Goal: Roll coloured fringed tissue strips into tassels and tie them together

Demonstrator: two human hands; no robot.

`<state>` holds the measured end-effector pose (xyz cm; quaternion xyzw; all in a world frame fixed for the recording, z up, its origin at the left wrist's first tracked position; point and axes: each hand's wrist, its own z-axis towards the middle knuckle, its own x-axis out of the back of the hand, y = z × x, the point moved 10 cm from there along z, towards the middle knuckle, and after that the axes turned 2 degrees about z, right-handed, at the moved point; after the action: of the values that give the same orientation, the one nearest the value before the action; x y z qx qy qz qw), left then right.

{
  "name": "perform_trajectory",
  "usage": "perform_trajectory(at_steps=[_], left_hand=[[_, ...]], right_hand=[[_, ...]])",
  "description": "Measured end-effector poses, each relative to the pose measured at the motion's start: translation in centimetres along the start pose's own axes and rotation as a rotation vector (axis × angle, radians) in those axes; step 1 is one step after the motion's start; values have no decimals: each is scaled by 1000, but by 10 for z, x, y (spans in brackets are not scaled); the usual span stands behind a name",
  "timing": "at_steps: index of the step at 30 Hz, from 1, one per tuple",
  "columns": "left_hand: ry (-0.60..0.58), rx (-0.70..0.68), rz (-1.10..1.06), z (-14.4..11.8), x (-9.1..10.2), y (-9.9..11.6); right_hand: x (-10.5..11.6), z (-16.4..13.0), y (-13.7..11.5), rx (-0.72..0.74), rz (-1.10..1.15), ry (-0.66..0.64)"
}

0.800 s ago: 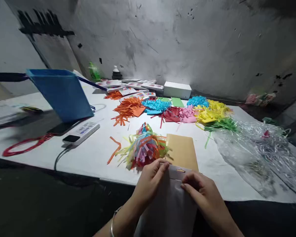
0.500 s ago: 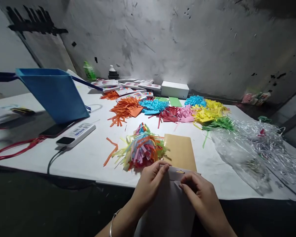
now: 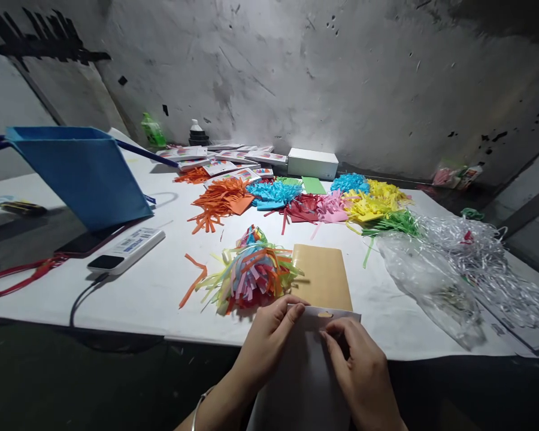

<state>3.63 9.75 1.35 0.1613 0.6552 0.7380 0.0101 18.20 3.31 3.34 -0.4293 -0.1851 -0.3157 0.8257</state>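
A: Where is the packet?
B: In both hands, at the near edge of the tabletop, slotted end away from the person, the rest reaching down toward the bottom of the view.
A: And the left hand?
B: Closed on the packet's top left corner, thumb over it. A bangle circles that wrist.
A: The right hand?
B: Thumb and forefinger nearly together on the packet, just below the slot; whether they pinch it, I can't tell.
A: What lies just beyond?
B: A tan card, and left of it a many-coloured tassel, with an orange strip beside that.
A: Farther out?
B: A row of fringed paper, from orange to yellow, with a white box behind. Silver tinsel spreads at right; a blue bin leans at left, near a power bank.
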Motion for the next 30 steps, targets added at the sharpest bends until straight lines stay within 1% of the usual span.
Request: perform_trajectory(at_steps=[3, 5, 6, 11, 14, 18, 22, 24, 26, 28, 29, 30], left_hand=[[-4, 27, -35, 0, 0, -3], [8, 54, -64, -1, 2, -7], [12, 67, -80, -1, 2, -10], [-15, 89, -159, -4, -3, -14], [-32, 114, -190, -4, -6, -17], [-25, 133, -229, -4, -5, -18], [-5, 154, -232, -4, -5, -20], [-14, 182, -265, -5, -5, -23], [10, 208, -316, -6, 1, -23], [83, 218, -392, -7, 18, -22], [141, 211, -434, -8, 30, -20], [216, 190, -473, -9, 44, -18]], right_hand=[[13, -7, 1, 49, -243, 196], [19, -12, 8, 2, -359, 298], [19, -13, 13, -35, -362, 307], [2, -16, 34, -188, -182, 198], [1, -15, 44, -274, -38, 167], [1, -12, 49, -315, 153, 150], [-9, -16, 56, -377, 218, 81], [-10, -23, 62, -416, 271, 100], [-3, -34, 67, -430, 373, 173], [7, -48, 69, -410, 475, 227], [10, -54, 68, -394, 490, 206], [11, -59, 65, -379, 465, 158]])
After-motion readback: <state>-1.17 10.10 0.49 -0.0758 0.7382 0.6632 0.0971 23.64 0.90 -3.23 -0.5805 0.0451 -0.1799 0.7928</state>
